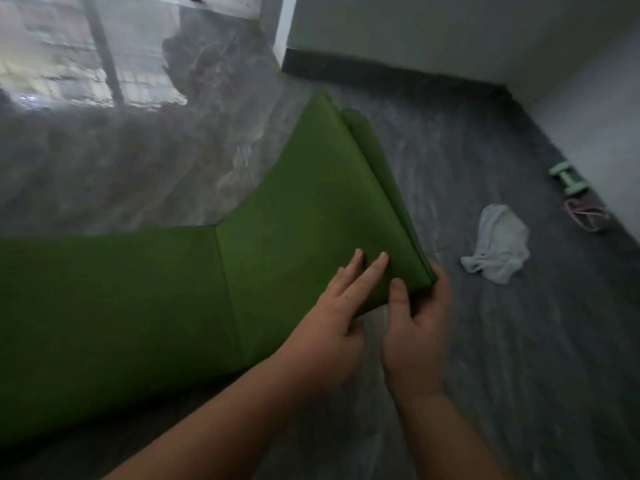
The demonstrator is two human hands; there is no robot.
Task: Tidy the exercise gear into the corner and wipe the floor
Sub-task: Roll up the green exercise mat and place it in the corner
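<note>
Two hands meet at the green mat's (pixel 298 202) near folded corner: right hand (pixel 419 327) pinching it, left hand (pixel 332 327) flat-fingered beside, fold edge running away toward the wall.

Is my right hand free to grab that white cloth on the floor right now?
Probably not yet. The right hand grips the folded end of the green mat. The white cloth lies unobstructed on the floor to its right, so releasing the mat should clear the way.

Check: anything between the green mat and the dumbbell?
Head view: a crumpled white cloth on the floor, between the mat and dumbbell.
</note>
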